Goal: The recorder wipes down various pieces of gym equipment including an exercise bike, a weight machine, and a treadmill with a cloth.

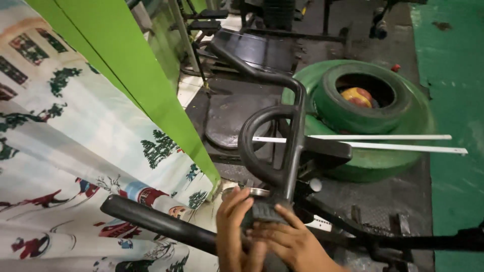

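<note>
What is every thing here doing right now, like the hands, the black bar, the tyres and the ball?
Left hand: wrapped around the bar's base.
Right hand: fingers laid on the ribbed grip.
Black bar: upright, looped at the top.
Green tyres: stacked, lying flat.
Ball: sitting inside the top tyre.
White rods: lying across the tyres.
Curtain: hanging at the left.

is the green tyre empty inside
No, a round orange and yellow ball sits inside the hole of the green tyre.
</note>
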